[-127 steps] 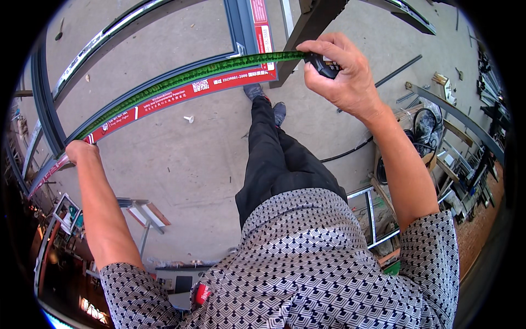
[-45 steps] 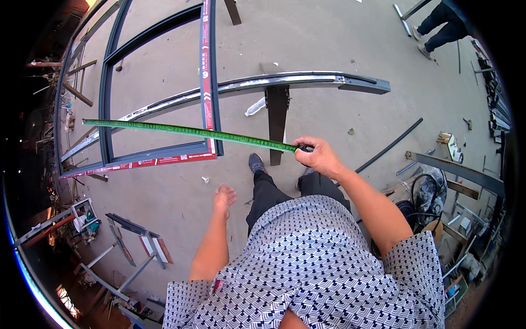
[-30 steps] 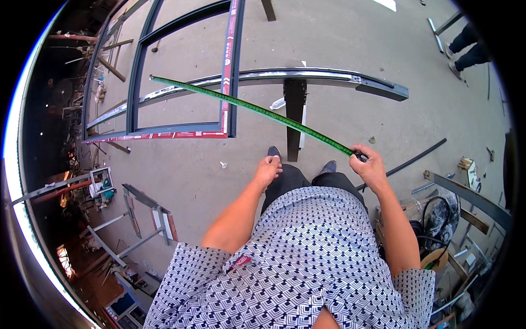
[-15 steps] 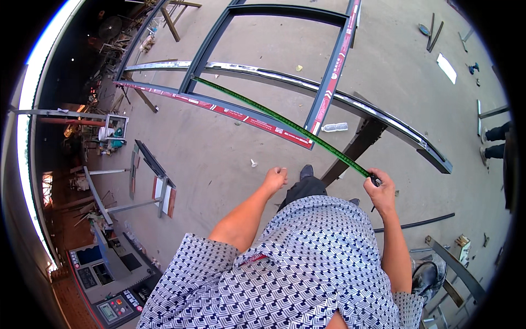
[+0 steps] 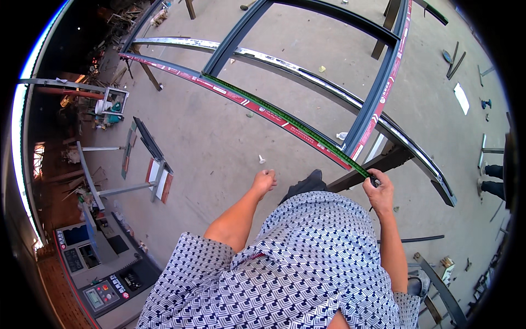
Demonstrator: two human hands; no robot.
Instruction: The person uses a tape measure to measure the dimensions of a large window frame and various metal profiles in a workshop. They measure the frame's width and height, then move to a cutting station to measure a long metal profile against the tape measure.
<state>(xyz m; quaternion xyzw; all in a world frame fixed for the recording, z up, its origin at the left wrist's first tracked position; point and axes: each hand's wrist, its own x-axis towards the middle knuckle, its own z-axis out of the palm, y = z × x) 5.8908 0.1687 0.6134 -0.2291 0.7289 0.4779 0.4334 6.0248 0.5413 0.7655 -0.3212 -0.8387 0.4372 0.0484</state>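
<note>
In my right hand (image 5: 379,192) is a tape measure (image 5: 374,181), its case mostly hidden by my closed fingers. Its green blade (image 5: 285,116) stretches up and left along the near rail of a dark metal frame (image 5: 237,35), over or just beside the red-and-white protective film (image 5: 274,122). The blade's far end lies by the corner where a crossbar meets that rail. My left hand (image 5: 264,182) hangs in front of my body, fingers curled closed, with nothing showing in it. It touches neither frame nor tape.
A long metal beam (image 5: 307,74) runs beneath the frame, with a dark support (image 5: 378,163) below. A clear bottle (image 5: 342,135) and a small white object (image 5: 262,159) lie on the floor. Machine controls (image 5: 101,293) stand lower left. Another person's legs (image 5: 494,181) show at right.
The tape's blade has gone from slanting across the frame's opening to lying along its near rail. The view has shifted, and the frame now appears further right. Both hands keep their closed pose.
</note>
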